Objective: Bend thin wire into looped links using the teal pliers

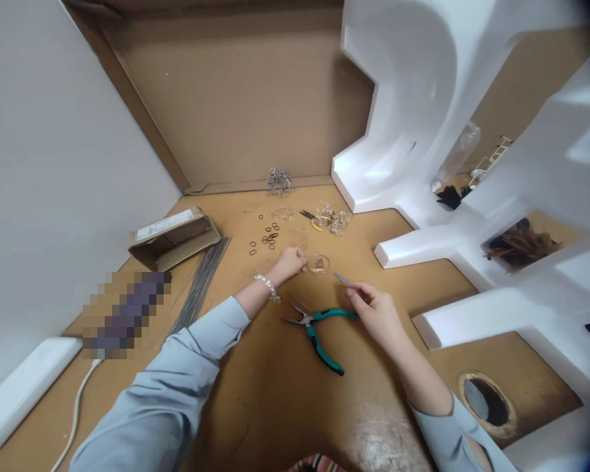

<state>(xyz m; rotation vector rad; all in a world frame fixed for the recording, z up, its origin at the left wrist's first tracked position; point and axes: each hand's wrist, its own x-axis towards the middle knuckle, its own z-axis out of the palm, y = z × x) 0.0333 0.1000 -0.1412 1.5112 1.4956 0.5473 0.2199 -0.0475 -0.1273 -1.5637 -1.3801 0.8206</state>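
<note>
My left hand (290, 262), with a beaded bracelet at the wrist, is closed in a pinch at the left edge of a thin, clear round piece (319, 270). Whether the fingers grip that piece or something finer is too small to tell. My right hand (373, 308) pinches a slim grey pointed tool (340, 278), its tip towards the round piece and apart from it. Between my forearms lie teal-handled pliers (311, 321), jaws spread. Several dark small rings (272, 240) are scattered beyond my left hand.
Yellow-handled pliers (316, 223) lie by a heap of clear wire pieces (337, 219). A silvery wire tangle (278, 181) stands at the back. On the left are an open cardboard box (177, 244) and grey rods (201, 285). A white moulded structure (452, 318) borders the right.
</note>
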